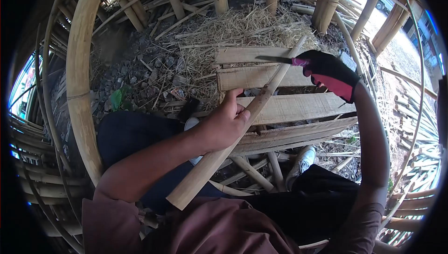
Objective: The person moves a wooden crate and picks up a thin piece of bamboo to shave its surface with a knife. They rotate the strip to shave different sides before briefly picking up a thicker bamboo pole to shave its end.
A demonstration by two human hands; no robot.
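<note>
We count one bamboo strip (205, 172), one knife (273, 59) and at least four boards (298, 108). The bare left hand (227, 127) grips the strip near its middle; the right hand (329, 74), in one black-and-pink glove (337, 73), is closed round the knife. The blade crosses the strip's far part, though we cannot tell whether they touch. The strip slants from near left to far right over the boards, its ends passing their near and far edges. We find open room left of the blade, above straw (233, 27).
</note>
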